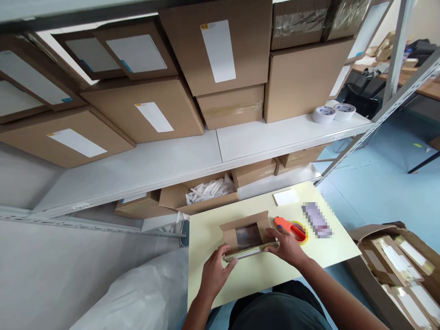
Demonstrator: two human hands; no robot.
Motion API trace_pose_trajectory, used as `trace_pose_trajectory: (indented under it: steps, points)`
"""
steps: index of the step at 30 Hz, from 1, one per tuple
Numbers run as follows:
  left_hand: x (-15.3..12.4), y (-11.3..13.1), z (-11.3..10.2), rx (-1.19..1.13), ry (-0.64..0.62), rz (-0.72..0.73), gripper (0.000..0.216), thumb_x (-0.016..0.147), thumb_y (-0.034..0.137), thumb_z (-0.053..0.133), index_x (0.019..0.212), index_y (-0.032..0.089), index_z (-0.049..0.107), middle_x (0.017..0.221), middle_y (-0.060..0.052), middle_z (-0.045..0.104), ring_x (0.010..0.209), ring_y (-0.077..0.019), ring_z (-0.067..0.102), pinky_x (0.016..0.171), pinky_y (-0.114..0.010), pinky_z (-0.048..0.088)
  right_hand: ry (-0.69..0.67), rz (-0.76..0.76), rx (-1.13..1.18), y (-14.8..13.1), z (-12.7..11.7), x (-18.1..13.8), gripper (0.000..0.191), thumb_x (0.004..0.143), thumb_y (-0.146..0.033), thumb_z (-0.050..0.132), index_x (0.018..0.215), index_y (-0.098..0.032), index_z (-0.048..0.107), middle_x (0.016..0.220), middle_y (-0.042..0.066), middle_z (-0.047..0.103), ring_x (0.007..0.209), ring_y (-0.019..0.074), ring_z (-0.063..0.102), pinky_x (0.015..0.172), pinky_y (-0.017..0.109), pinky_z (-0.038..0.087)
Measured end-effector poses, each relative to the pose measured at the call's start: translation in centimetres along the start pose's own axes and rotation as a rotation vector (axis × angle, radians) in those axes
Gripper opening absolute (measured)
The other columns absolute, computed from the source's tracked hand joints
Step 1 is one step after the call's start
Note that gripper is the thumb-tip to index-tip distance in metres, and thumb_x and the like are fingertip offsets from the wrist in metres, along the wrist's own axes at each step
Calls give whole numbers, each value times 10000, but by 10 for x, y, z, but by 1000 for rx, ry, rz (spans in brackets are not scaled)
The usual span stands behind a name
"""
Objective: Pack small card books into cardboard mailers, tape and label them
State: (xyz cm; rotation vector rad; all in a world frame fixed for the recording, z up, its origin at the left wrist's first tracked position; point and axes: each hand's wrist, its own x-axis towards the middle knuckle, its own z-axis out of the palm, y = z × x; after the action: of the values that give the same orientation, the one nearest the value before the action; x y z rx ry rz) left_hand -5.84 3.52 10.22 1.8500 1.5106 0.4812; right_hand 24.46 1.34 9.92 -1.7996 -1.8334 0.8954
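Note:
A small open cardboard box (pixel 231 239) stands on the pale yellow table, its flaps raised and a dark interior showing. Along its near side runs a narrow edge with shiny tape and a whitish strip. My left hand (pixel 217 270) grips the near left corner of that edge, thumb in front and fingers behind. At the opposite end, my right hand (pixel 288 245) pinches the near right corner. A small dark blue thing shows by the right fingers; I cannot make out what it is. Just beyond that hand lies an orange tape dispenser (pixel 283 223) with a yellow-rimmed roll.
On the table (pixel 330 252) are a white card (pixel 286 197) and a blurred purplish rectangle (pixel 316 220). Shelves behind hold cartons (pixel 305 82) and white tape rolls (pixel 324 114). A large carton (pixel 360 279) of packed boxes stands right; a white plastic bag (pixel 144 293) bulges left.

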Motion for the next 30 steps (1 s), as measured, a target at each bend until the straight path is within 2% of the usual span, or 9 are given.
trace_pose_trajectory:
  steps: [2,4,7,12,15,19,21,26,30]
  points:
    - [9,0,2,-113,83,-133,602,846,513,614,1365,245,467,1203,-82,703,964,-224,726,867,-381,585,24,66,27,1,2,6,645,785,-322,781,1386,-233,564,1074,95,729,1094,302,649,954,449,536]
    - [18,1,2,-170,119,-231,878,806,504,633,1528,210,229,1272,-114,653,805,-191,718,737,-350,585,73,100,35,1,7,10,708,778,-275,764,1436,-249,504,1122,92,692,1100,299,650,957,454,534]
    - [32,3,-2,-160,68,-263,1029,782,465,648,1586,219,55,1181,-72,664,677,-157,673,648,-312,542,165,132,43,1,19,12,846,770,-253,738,1526,-295,358,1312,112,572,1153,303,639,953,458,541]
    - [47,9,-10,-82,-35,-215,832,789,371,654,1526,220,299,816,24,661,758,-187,678,717,-294,515,207,160,10,-4,23,19,1039,762,-254,737,1603,-309,130,1527,144,396,1375,349,483,1055,500,486]
    - [46,11,-10,-47,-1,-177,591,794,336,648,1361,243,505,908,-9,674,832,-198,681,784,-322,527,177,163,28,-7,17,24,1078,754,-235,743,1611,-298,93,1569,140,373,1415,329,442,1075,486,478]
    - [36,8,0,-15,108,-53,437,835,373,629,1256,260,602,1273,-95,606,1168,-255,615,963,-399,512,91,69,16,-1,17,24,843,822,-255,691,1567,-297,300,1596,118,389,1407,293,468,1082,453,484]
    - [30,4,9,-27,167,-47,407,888,445,574,1240,247,620,1323,-116,585,1260,-276,565,1008,-433,497,79,20,-32,5,22,22,685,893,-312,622,1535,-282,383,1617,126,370,1435,300,439,1110,474,457]
    - [28,-5,28,-91,266,-149,377,938,513,478,1118,221,636,1135,-105,675,1045,-273,663,908,-445,544,43,-89,-33,27,25,8,648,974,-404,492,1575,-244,310,1612,136,387,1495,276,356,1164,488,393]
    - [29,-2,32,-63,294,-169,340,951,479,458,1113,228,621,1121,-91,679,1016,-266,665,903,-430,536,250,138,-113,65,18,-13,518,981,-419,436,1445,-194,480,1433,169,585,1353,296,537,1027,479,515]
